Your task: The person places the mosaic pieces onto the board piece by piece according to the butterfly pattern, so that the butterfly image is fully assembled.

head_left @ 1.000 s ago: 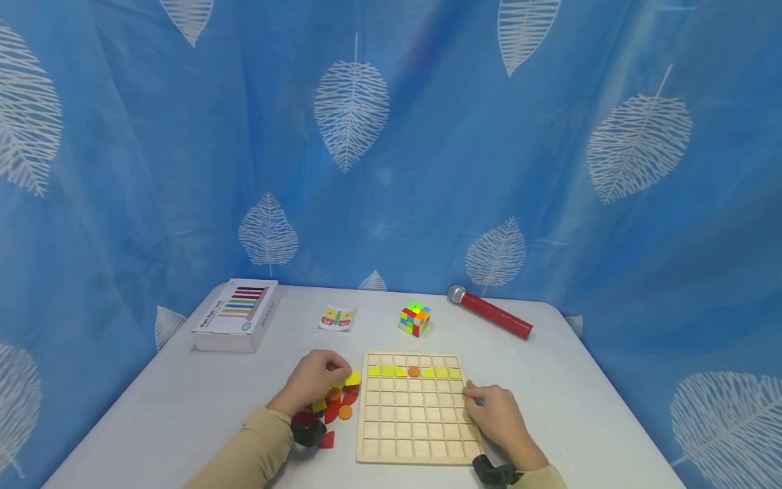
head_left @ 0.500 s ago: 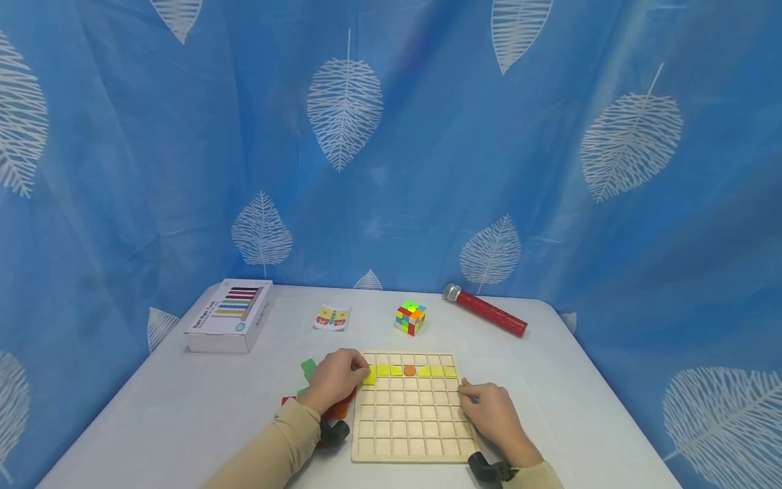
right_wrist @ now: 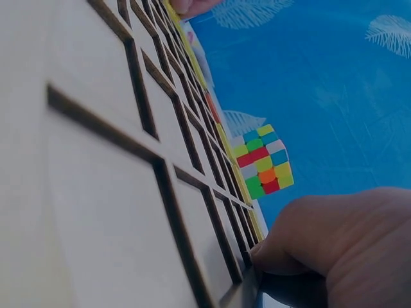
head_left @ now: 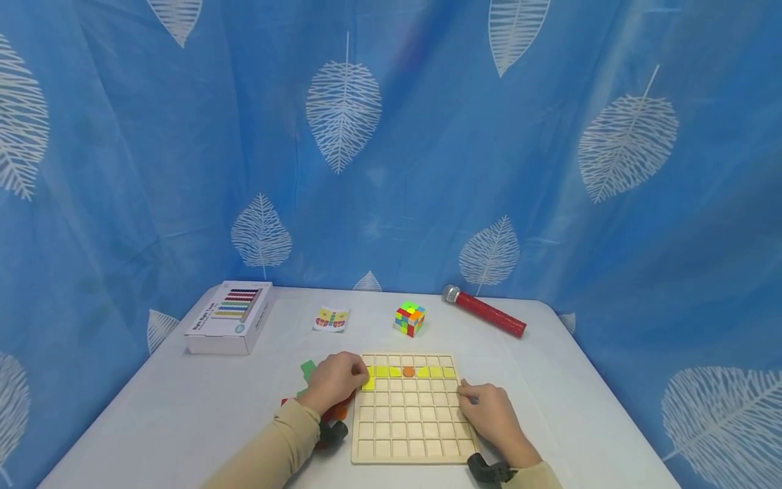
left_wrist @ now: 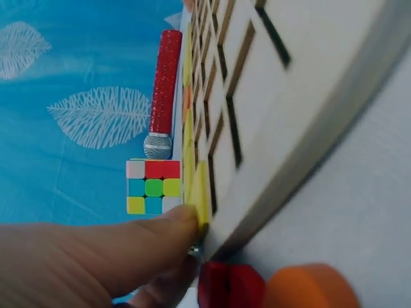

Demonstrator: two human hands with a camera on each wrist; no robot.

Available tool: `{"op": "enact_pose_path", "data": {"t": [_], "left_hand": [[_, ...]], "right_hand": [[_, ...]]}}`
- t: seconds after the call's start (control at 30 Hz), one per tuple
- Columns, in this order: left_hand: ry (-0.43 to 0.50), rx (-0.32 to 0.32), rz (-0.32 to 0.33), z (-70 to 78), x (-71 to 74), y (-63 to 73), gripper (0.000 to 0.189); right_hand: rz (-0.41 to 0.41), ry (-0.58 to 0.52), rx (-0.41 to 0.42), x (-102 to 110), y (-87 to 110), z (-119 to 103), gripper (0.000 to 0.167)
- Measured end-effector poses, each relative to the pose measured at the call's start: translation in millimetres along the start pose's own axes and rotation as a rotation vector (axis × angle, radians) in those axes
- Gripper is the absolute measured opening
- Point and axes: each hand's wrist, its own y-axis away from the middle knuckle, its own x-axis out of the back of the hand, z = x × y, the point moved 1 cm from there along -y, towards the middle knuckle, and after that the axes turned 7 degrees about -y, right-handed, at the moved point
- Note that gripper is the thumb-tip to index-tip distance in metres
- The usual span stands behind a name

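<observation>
A square wooden grid board lies on the white table. One row near its far edge holds yellow tiles, with an orange disc at the middle. At the board's left side, my left hand pinches a yellow tile between thumb and fingers, just below that row's left end; the thumb lies on the tile in the left wrist view. My right hand grips the board's right edge, thumb on top. Beneath the left wrist, a pile of tiles, including a green tile, is partly hidden.
Behind the board stand a puzzle cube and a small picture card. A red microphone lies at the back right. A white box sits at the back left. Blue leaf-patterned cloth hangs around the table.
My left hand has moved right from the pile to the board's left edge, carrying a yellow tile. Green tiles have come into view behind it. The right hand keeps its place on the board.
</observation>
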Motion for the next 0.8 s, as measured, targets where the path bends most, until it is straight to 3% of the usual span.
{"op": "enact_pose_path", "data": {"t": [0.2,0.37,0.5,0.6,0.8], "left_hand": [[-0.005,-0.022,0.026,-4.3,0.6,2.6,0.01],[0.054,-0.007,0.07,-16.9,16.2,17.3,0.007],[0.081,0.047,0.006,-32.3,31.9,35.8,0.01],[0.084,0.03,-0.041,-42.3,37.5,47.6,0.011],[0.123,-0.016,-0.108,-47.5,28.1,57.1,0.017]], "right_hand": [[-0.005,0.009,0.004,-2,-0.5,1,0.022],[-0.009,0.018,-0.007,0,-0.5,1,0.023],[-0.022,0.028,-0.003,1,-0.7,2,0.023],[-0.018,0.034,0.0,1,-0.4,3,0.023],[-0.021,0.022,0.005,0,-0.4,3,0.023]]}}
